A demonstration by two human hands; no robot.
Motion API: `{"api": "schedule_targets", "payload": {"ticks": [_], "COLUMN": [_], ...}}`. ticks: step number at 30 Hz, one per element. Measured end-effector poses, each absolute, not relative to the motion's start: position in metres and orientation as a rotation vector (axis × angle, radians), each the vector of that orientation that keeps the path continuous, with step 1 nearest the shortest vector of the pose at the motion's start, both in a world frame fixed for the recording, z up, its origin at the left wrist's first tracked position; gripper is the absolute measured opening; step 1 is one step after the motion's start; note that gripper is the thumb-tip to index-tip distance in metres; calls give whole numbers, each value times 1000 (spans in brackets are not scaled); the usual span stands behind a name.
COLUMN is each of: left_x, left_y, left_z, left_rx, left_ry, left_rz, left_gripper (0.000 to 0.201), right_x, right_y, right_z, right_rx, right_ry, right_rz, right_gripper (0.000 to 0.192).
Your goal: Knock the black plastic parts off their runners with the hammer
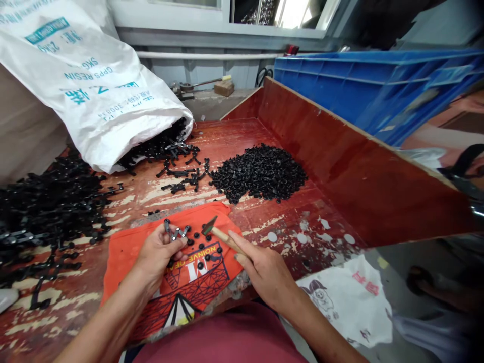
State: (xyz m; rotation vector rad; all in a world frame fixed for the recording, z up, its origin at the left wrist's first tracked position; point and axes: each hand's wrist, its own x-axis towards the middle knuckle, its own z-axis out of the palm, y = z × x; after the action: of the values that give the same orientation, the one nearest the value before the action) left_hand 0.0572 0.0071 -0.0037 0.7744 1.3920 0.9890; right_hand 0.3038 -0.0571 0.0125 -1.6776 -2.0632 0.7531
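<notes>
My left hand (159, 254) is closed on a dark jointed plastic part (177, 233) with round ends, held over an orange printed cloth (124, 247). My right hand (264, 272) grips a small knife (230, 240) by its light wooden handle. The knife's short angled blade points away to the left, a little apart from the plastic part. Several small black round pieces (201, 265) lie scattered on the cloth between both hands. My left palm hides part of what lies beneath it.
A heap of small black pieces (260, 174) sits mid-table. At left are a pile of black jointed parts (49, 201) and a white sack (124, 96) spilling more. A reddish board (340, 166) edges the right side, with a blue crate (351, 91) behind it.
</notes>
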Motion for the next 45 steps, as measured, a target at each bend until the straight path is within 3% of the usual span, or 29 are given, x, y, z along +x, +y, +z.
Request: {"api": "schedule_targets", "payload": {"ticks": [12, 45], "left_x": [54, 51], "left_y": [6, 6], "left_z": [-3, 1], "left_rx": [761, 753], "left_ry": [1329, 1345], "left_rz": [992, 949], "left_gripper": [50, 42], "right_x": [279, 285], "right_y": [-58, -54], "right_z": [7, 21], "right_rx": [-1642, -1563], "right_ry": [-2316, -2195], "right_rz": [511, 504], "right_gripper": [56, 52]}}
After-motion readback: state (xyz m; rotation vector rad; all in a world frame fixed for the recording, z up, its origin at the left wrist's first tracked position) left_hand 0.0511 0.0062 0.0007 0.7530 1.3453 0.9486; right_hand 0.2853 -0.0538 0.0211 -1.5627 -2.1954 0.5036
